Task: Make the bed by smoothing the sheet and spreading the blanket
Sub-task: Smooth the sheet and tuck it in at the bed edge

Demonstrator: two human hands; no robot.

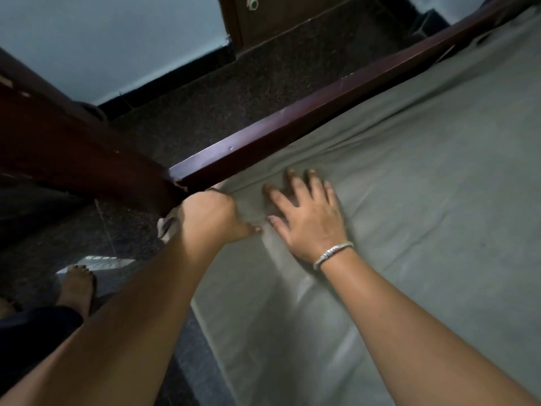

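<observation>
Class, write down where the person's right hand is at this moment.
In the head view, the right hand lies flat on the grey sheet near the bed's corner, just right of the left hand and close to the wooden rail.

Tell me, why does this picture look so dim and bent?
Head view: the room is dim; the right hand is smeared by motion blur; the wide lens slightly bows the bed rail; pale light streaks lie on the sheet.

Silver bracelet [333,253] worn; seemingly a dark sandal [93,290].
</observation>
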